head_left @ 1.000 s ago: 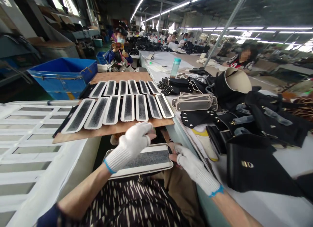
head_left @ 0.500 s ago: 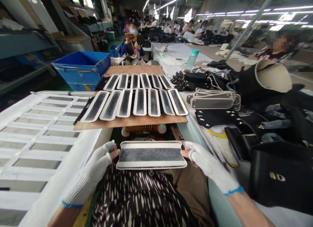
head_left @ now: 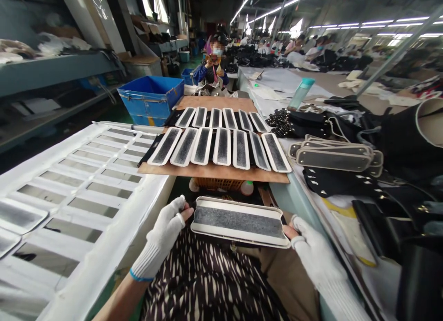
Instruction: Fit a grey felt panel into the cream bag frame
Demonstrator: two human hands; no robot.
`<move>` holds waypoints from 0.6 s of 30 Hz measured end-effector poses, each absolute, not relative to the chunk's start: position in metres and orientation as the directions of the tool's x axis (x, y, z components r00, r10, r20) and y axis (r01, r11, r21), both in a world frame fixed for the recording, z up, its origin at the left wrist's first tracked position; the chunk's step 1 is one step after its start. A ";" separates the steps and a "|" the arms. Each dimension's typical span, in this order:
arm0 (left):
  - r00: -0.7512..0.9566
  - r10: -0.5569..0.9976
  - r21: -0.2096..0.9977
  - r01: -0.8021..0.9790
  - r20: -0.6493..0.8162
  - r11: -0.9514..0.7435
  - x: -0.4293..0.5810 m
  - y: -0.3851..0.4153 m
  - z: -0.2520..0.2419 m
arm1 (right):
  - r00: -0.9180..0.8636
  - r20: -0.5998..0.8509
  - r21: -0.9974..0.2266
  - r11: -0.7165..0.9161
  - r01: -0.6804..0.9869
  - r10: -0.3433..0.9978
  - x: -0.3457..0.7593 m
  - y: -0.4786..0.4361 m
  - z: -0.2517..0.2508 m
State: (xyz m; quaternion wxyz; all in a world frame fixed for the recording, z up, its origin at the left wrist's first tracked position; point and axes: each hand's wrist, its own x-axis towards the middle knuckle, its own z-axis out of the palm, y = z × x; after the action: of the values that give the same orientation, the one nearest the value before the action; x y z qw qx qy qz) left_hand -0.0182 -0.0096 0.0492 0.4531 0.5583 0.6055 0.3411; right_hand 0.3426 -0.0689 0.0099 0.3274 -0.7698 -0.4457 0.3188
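Note:
Both my hands wear white knit gloves. My left hand (head_left: 162,240) grips the left end of a long cream-edged panel (head_left: 239,221) with a dark fuzzy centre. My right hand (head_left: 313,256) holds its right end. The panel lies flat above my lap, over a patterned garment. Just beyond it a brown board (head_left: 214,172) bridges the gap between two tables and carries two rows of several similar panels (head_left: 221,145).
A white stencil sheet (head_left: 83,192) with rectangular cut-outs covers the left table. On the right table lie stacked panels (head_left: 334,157), black bag parts (head_left: 398,141) and a teal bottle (head_left: 299,93). A blue bin (head_left: 152,97) and a seated person (head_left: 212,65) are farther back.
My left hand came off the top of the panel and took hold of its left end. The view swung left, and the panel now tilts slightly down to the right.

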 end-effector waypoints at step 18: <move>-0.100 0.965 0.822 0.507 -0.242 0.259 0.003 0.001 0.062 | 0.073 0.174 -0.431 0.010 0.902 0.982 0.330 -0.052 0.054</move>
State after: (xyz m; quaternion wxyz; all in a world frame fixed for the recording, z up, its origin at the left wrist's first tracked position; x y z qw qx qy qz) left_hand 0.0032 0.0007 0.0624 0.4012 0.5379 0.6844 0.2853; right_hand 0.3300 -0.0520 0.0536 0.2221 -0.6979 -0.6750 0.0898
